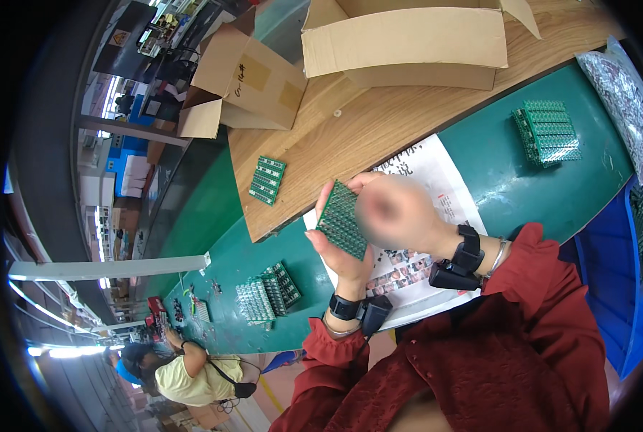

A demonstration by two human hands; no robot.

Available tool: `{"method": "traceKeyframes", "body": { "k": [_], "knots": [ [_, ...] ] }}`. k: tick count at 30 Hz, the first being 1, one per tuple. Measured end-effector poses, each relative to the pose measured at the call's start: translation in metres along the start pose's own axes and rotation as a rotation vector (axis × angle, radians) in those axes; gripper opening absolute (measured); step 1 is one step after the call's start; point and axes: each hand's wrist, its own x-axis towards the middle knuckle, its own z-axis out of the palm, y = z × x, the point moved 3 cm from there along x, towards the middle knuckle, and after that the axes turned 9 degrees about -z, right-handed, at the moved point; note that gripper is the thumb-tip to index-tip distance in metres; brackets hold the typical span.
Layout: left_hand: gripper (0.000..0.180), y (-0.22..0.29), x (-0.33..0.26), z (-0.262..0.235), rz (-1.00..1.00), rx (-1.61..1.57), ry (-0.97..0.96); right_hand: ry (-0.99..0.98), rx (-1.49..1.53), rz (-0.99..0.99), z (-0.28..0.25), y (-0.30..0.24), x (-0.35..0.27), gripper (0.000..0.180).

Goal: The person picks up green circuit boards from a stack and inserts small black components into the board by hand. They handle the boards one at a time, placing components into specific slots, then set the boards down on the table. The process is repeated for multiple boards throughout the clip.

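Circuit board, thin, green and pebbled with rows of tiny parts, lies tilted in the left hand, whose fingers I see clamped around its edges. The right hand is close by its right side; blur there means I cannot tell how those fingertips stand. My feed shows one other flat board on the wood-grain table, one blocky stack at right on the smooth green tabletop, two cardboard boxes and one crinkled plastic bag.

Right grip partly blurred, contact unclear
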Motion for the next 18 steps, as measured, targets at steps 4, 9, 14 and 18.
{"method": "traceKeyframes", "body": {
  "k": [4, 9, 14, 18],
  "knots": [
    [0.085, -0.0004, 0.0021, -0.0036, -0.020, -0.052, 0.048, -0.045, 0.024, 0.061, 0.0012, -0.0050, 0.0022, 0.043],
    [0.082, -0.0032, 0.0004, -0.0029, -0.029, -0.027, 0.000, -0.093, -0.042, 0.072, 0.0022, -0.0023, -0.0014, 0.041],
    [0.083, 0.0016, 0.0015, -0.0011, 0.018, -0.041, 0.078, -0.085, -0.033, 0.076, -0.0011, -0.0034, 0.0019, 0.041],
    [0.086, 0.0012, 0.0044, -0.0056, -0.005, -0.069, 0.072, -0.052, 0.008, 0.062, 0.0019, 0.0007, -0.0013, 0.037]
  ]
}}
